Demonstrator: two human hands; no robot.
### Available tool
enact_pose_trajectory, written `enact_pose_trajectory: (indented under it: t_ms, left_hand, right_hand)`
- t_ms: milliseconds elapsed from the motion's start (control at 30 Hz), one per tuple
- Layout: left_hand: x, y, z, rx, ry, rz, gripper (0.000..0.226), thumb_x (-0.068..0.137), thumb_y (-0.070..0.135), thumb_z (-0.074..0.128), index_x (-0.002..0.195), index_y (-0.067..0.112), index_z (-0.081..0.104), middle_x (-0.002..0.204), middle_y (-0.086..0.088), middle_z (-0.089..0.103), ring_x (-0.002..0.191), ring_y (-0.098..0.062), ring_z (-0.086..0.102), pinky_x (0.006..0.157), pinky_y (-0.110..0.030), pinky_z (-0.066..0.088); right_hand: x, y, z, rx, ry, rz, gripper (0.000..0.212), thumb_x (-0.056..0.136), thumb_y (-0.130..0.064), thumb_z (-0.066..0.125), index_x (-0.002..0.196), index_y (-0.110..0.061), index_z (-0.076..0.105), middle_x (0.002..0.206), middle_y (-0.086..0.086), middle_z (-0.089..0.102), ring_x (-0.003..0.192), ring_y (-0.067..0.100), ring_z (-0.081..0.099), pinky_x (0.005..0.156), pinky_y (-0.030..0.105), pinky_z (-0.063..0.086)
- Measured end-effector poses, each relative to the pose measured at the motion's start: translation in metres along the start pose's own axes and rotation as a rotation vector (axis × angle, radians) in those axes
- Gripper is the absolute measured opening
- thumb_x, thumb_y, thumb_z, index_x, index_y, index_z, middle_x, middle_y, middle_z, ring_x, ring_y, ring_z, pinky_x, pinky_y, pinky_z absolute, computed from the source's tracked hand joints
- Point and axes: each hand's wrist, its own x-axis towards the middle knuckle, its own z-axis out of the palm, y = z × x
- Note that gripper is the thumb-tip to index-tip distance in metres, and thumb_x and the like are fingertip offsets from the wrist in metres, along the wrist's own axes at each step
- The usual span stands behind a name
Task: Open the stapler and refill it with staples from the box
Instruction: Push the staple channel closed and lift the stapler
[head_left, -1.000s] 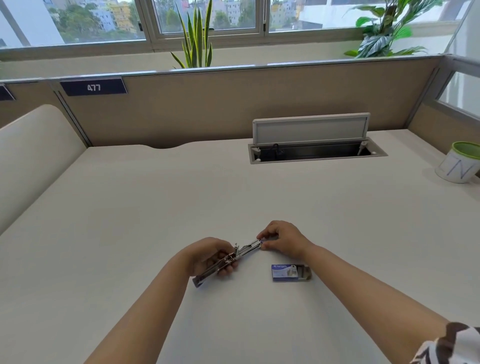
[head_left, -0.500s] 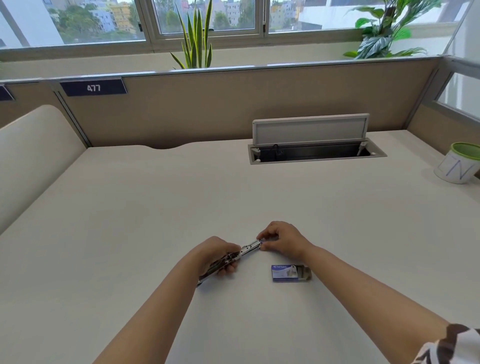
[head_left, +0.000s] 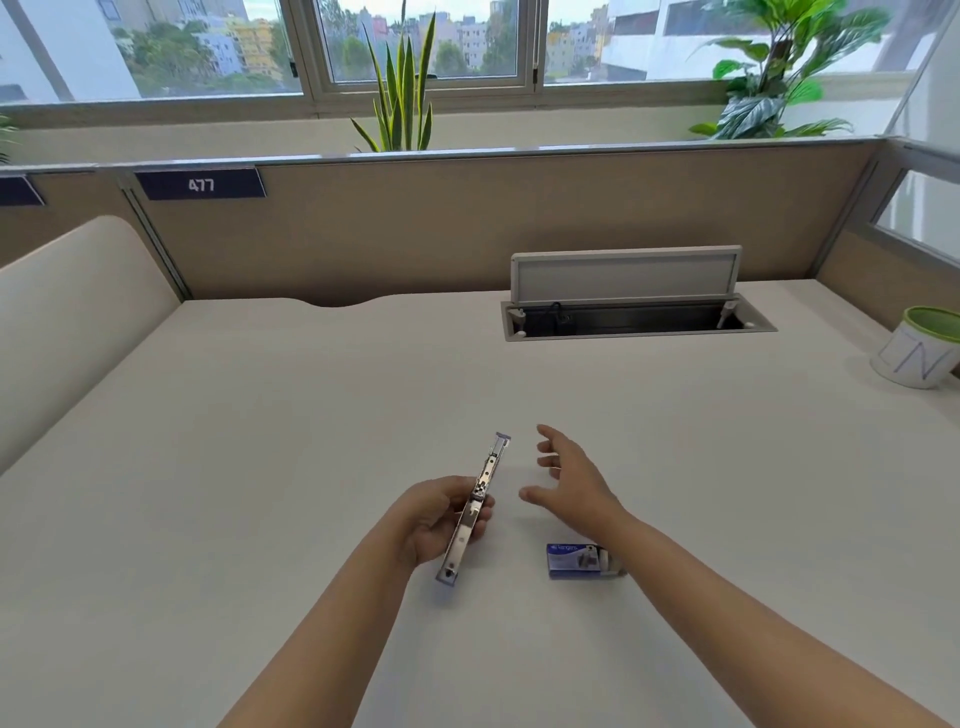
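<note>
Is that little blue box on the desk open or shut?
Open: the staple box has its inner tray slid out at the right end.

We see a broad cream-white desk bearing a small blue cardboard staple box and a white green-rimmed pot.

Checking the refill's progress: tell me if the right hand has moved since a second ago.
Yes. The right hand has let go of the stapler tip and opened, lifting away above the staple box.
</note>
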Motion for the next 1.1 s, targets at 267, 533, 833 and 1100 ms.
enact_pose_trajectory:
  t_ms: [267, 533, 833, 1100]
  left_hand:
    - [-0.008, 0.003, 0.015, -0.281, -0.066, 0.084, 0.012, 0.089, 0.002, 0.053, 0.083, -0.006, 0.059, 0.059, -0.016, 0.066, 0.05, -0.022, 0.067, 0.055, -0.034, 0.061]
    - [-0.016, -0.001, 0.017, -0.244, -0.072, 0.122, 0.013, 0.091, 0.002, 0.05, 0.098, -0.001, 0.061, 0.08, -0.016, 0.067, 0.065, -0.021, 0.066, 0.061, -0.03, 0.06]
    - [-0.025, -0.005, 0.027, -0.186, -0.088, 0.104, 0.013, 0.085, -0.005, 0.057, 0.095, -0.002, 0.063, 0.076, -0.016, 0.071, 0.072, -0.025, 0.068, 0.068, -0.033, 0.06]
    - [-0.027, -0.011, 0.028, -0.043, -0.118, 0.11, 0.023, 0.083, -0.006, 0.059, 0.106, -0.006, 0.061, 0.086, -0.018, 0.071, 0.075, -0.026, 0.071, 0.07, -0.033, 0.061]
  right_hand:
    - [-0.029, -0.018, 0.025, 0.003, -0.271, -0.071, 0.142, 0.051, -0.027, 0.09, 0.146, -0.036, -0.015, 0.156, -0.009, 0.009, 0.144, 0.01, 0.015, 0.115, 0.027, 0.023]
    - [-0.016, -0.022, 0.019, 0.588, -0.169, -0.039, 0.131, 0.054, -0.042, 0.084, 0.149, -0.026, -0.004, 0.146, 0.003, 0.038, 0.118, 0.013, 0.054, 0.092, 0.021, 0.049]
    - [0.003, -0.039, 0.006, 1.364, -0.072, 0.237, 0.072, 0.083, -0.071, 0.029, 0.104, -0.009, 0.059, 0.081, 0.008, 0.063, 0.077, 0.021, 0.058, 0.076, 0.032, 0.048]
    - [0.006, -0.047, -0.004, 1.434, -0.114, 0.383, 0.037, 0.091, -0.029, 0.03, 0.073, -0.011, 0.056, 0.061, 0.005, 0.057, 0.061, 0.018, 0.049, 0.058, 0.026, 0.039]
